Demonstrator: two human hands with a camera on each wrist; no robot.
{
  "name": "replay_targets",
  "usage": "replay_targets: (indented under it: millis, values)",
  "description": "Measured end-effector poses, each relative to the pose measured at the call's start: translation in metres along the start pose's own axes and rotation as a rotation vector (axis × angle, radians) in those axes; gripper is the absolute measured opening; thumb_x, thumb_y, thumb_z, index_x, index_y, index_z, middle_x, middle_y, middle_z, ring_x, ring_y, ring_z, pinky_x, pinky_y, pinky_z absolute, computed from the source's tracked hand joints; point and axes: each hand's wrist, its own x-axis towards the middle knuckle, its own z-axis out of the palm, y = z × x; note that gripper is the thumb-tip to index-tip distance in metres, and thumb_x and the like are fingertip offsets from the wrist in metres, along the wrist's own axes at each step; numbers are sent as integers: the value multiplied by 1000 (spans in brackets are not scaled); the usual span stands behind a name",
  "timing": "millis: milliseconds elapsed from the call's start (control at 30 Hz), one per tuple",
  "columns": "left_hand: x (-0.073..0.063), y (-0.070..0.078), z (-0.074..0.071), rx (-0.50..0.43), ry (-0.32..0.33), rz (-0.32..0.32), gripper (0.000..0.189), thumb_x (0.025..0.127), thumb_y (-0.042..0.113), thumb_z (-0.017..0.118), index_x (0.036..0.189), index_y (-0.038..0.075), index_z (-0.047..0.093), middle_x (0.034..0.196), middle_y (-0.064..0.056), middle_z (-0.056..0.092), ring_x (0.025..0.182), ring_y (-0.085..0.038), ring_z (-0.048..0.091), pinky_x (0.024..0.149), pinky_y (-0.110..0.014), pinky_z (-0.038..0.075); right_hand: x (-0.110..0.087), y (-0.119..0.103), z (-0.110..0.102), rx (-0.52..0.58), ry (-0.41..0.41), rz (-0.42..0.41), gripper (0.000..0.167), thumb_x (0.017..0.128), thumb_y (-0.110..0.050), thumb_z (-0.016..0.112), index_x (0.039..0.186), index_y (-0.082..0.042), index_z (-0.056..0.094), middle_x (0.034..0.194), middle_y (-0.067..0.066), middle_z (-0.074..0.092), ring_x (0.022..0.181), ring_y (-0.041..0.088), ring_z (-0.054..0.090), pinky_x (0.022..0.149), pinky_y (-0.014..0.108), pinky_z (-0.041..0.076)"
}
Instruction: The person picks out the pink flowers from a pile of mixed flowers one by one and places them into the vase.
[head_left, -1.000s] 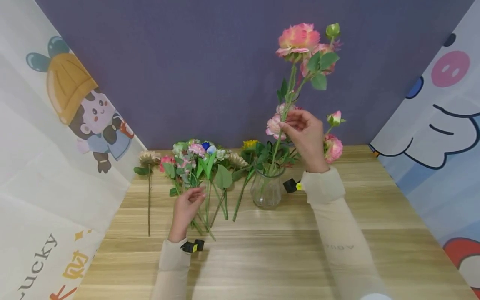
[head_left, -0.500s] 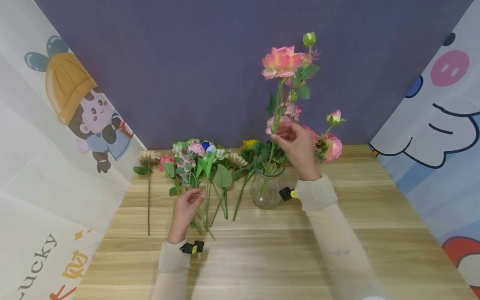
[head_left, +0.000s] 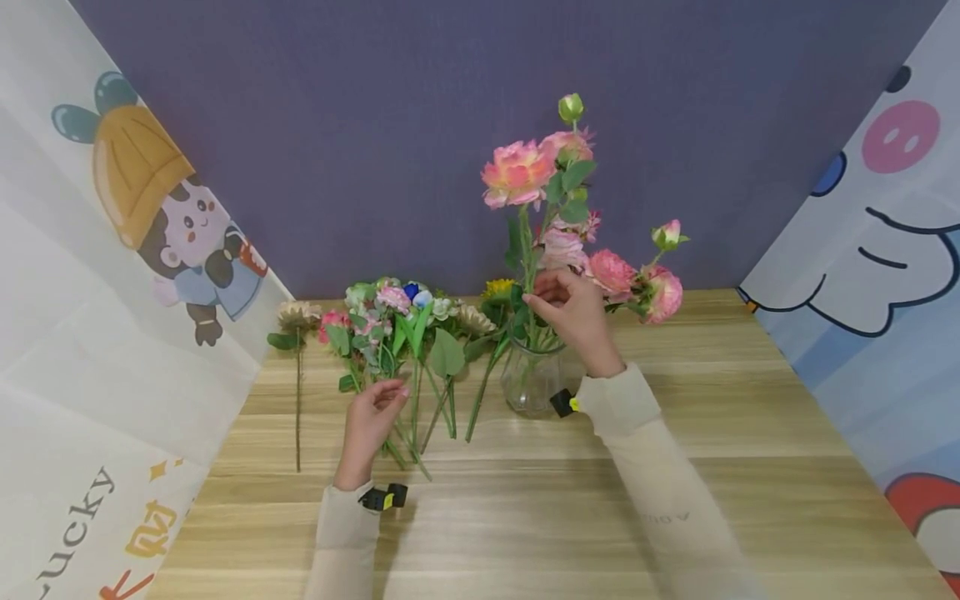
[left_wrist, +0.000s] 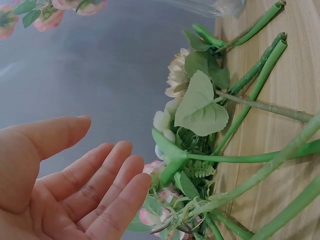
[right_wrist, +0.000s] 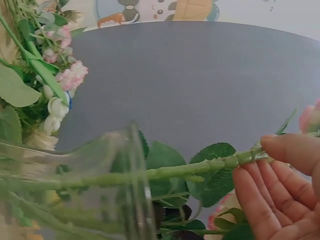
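My right hand pinches the green stem of an artificial pink flower between thumb and fingers. Its lower stem runs down inside the clear glass vase; the blooms and a green bud stand high above the rim. Other pink flowers lean out of the vase to the right, partly behind the hand. My left hand hovers over the stems of the loose flowers, holding nothing. Seen from the left wrist, its fingers are relaxed, with the thumb apart from them.
Several loose artificial flowers lie at the back of the wooden table, left of the vase, stems toward the front. One cream flower lies apart at the far left. A dark panel rises behind the table, with printed sheets either side.
My right hand has moved down and left, lowering the pink flower's stem deeper into the vase. Its blooms have shifted left and down. The left hand has hardly moved.
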Motion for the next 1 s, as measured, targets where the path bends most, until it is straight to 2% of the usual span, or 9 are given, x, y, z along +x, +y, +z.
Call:
replay_targets:
  millis: [167, 433, 633, 1000]
  values:
    - [-1, 1, 0, 12, -1, 4, 24, 88, 12, 66, 108, -1, 67, 97, -16, 69, 87, -27, 63, 72, -24, 51, -3, 4, 5, -49, -38, 19, 20, 84, -11, 72, 98, 1, 65, 92, 14, 65, 80, 22, 63, 67, 22, 53]
    - [-2, 2, 0, 25, -5, 2, 24, 89, 12, 66, 109, -2, 66, 98, -16, 68, 88, -28, 63, 72, -28, 52, -8, 9, 11, -149, -118, -18, 18, 84, -9, 71, 98, -1, 64, 90, 13, 66, 80, 23, 64, 72, 34, 55]
    - [-2, 4, 0, 22, -32, -21, 26, 90, 14, 64, 112, 0, 65, 101, -15, 68, 91, -27, 63, 77, -33, 51, -9, 12, 13, -191, -164, -28, 15, 83, -9, 71, 94, -2, 64, 86, 11, 66, 77, 22, 64, 70, 34, 55]
    - [-2, 1, -1, -2, -60, -26, 23, 91, 13, 62, 112, 2, 66, 103, -14, 68, 92, -25, 61, 76, -28, 50, -9, 18, 13, -238, -279, 16, 16, 85, -7, 69, 98, 1, 65, 89, 12, 65, 80, 23, 63, 73, 36, 54]
